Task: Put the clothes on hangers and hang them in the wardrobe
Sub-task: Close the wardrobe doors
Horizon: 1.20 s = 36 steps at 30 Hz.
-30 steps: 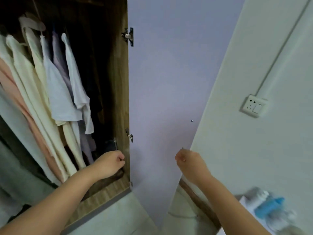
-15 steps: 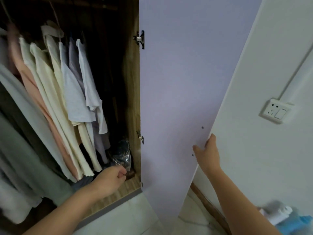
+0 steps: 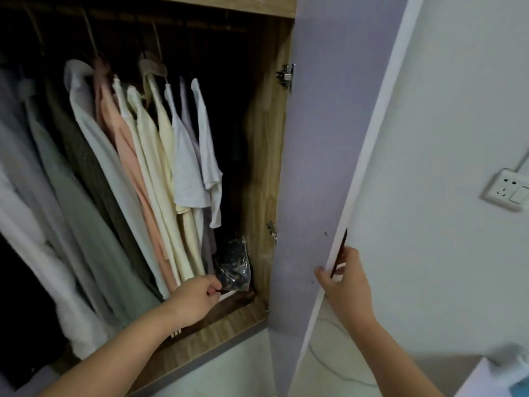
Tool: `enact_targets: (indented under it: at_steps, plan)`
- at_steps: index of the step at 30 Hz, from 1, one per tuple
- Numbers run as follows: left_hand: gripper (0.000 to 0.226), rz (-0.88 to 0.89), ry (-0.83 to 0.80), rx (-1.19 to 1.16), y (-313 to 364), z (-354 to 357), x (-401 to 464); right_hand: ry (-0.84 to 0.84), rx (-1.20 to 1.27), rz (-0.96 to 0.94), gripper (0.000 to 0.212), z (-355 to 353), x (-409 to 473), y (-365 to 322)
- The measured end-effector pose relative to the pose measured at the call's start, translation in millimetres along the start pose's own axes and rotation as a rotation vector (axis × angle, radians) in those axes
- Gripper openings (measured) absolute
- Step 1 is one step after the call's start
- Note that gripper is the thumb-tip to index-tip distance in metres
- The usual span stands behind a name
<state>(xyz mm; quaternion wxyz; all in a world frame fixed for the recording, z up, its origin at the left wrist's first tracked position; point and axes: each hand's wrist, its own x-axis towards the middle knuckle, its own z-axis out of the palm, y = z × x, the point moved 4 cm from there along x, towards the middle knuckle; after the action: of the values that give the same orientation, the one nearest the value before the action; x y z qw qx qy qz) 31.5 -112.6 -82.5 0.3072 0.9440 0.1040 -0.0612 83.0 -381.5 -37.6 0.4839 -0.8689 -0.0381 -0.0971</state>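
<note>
The left hand (image 3: 200, 296) now reaches deeper into the wardrobe (image 3: 263, 167), its fingers curled and pinching the edge of a clear plastic bag (image 3: 233, 266) of dark items on the floor, where a second ago it hovered closed and empty. The right hand (image 3: 343, 285) has moved onto the lilac door (image 3: 323, 138), gripping its edge. The clothes (image 3: 160, 173) hang on the rail above; likely hangers are being fetched.

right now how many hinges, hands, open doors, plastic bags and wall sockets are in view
hinges: 2
hands: 2, left hand and right hand
wardrobe door: 1
plastic bag: 1
wall socket: 1
total: 7
</note>
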Motion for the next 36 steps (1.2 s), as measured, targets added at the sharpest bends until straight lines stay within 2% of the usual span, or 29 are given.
enact_targets:
  at_steps: [3,12,17,23,27,31,36]
  plan:
    - [0.025,-0.021,0.017,-0.022,-25,-17,-7,-0.076,0.006,-0.038,0.035,35,-17,-23]
    - [0.021,-0.121,0.009,-0.037,-108,-61,-39,-0.282,-0.075,-0.15,0.009,137,-16,-90]
    - [0.015,-0.276,0.093,-0.051,-154,-81,-52,-0.377,-0.058,-0.216,0.016,185,7,-119]
    - [0.014,-0.389,0.208,-0.101,-176,-83,-51,-0.51,0.006,-0.289,0.022,233,38,-138]
    - [0.022,-0.505,0.27,-0.11,-183,-81,-50,-0.592,0.006,-0.315,0.024,268,64,-150]
    - [0.027,-0.612,0.316,-0.077,-192,-81,-55,-0.634,0.011,-0.322,0.042,294,86,-165]
    - [0.026,-0.74,0.346,-0.086,-199,-76,-71,-0.622,-0.032,-0.384,0.043,314,103,-173]
